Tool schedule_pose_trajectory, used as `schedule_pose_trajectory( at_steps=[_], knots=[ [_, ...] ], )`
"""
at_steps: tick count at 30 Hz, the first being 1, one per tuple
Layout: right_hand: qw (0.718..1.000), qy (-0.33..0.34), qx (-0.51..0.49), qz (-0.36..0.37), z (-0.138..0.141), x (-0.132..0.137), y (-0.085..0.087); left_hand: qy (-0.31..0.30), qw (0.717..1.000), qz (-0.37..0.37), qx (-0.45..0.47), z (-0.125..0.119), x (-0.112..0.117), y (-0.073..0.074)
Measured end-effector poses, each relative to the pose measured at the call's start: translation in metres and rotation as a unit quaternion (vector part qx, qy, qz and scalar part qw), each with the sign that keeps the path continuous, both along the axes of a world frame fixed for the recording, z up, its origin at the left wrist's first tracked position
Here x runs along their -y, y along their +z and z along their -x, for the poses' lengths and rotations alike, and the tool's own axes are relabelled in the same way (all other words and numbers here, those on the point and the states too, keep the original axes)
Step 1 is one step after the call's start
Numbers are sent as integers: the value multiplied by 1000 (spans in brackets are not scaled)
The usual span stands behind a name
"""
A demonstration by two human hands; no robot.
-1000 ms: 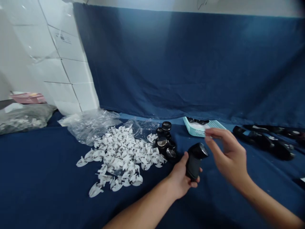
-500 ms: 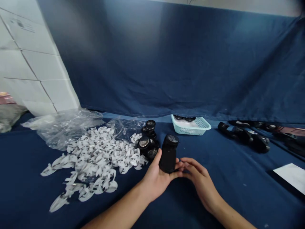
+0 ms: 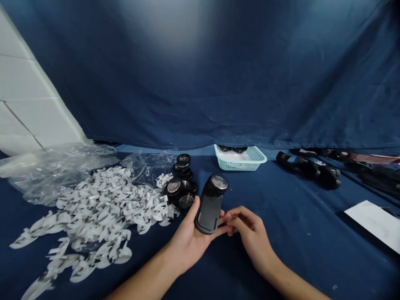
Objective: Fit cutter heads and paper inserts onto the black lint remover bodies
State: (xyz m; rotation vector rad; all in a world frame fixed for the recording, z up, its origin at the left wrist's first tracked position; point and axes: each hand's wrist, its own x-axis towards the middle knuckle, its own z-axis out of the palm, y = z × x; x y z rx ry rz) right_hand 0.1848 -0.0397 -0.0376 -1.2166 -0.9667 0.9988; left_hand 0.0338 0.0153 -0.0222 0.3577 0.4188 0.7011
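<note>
My left hand (image 3: pixel 190 239) holds a black fabric shaver (image 3: pixel 210 210), tilted, with its round perforated metal head (image 3: pixel 219 181) at the top. The thumb lies along the shaver's left side and the fingers pass behind it. My right hand (image 3: pixel 250 233) is closed, its fingertips pinched together against the tips of my left fingers, at the shaver's right. Whatever the pinch may contain is hidden. Left of the shaver sit several round black heads with metal mesh (image 3: pixel 174 187), some stacked. A wide pile of small white plastic pieces (image 3: pixel 109 208) spreads farther left.
Crumpled clear plastic bags (image 3: pixel 59 166) lie behind the white pile. A light blue basket (image 3: pixel 240 166) with black parts stands at the back. More black devices (image 3: pixel 312 168) lie at the right, near a white sheet or card (image 3: pixel 375 223). A dark blue curtain (image 3: pixel 203 83) hangs behind.
The fabric shaver has turned in my left hand, so its mesh head and flat face show more. The view has shifted right and slightly downward. My right fingers have curled closer together.
</note>
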Motion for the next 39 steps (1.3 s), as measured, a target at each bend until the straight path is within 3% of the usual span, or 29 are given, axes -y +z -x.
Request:
schedule_pose_trajectory(
  at_steps=[10,16,23,30,39],
  knots=[
    [999,-17,4,44,-9,-2,2,-15,999,2,-33,0,4,2],
    [993,-98,52,-38,-24,-3,11,-46,996,-47,-58,-1,9,-1],
    [967,-25,220,-128,-36,3,16,-53,982,-158,-91,1,13,1],
    [964,24,228,-133,-38,7,22,-85,953,-246,-154,5,11,0],
    [969,72,213,-99,-45,14,30,-71,926,-327,-177,8,8,-2]
  ],
)
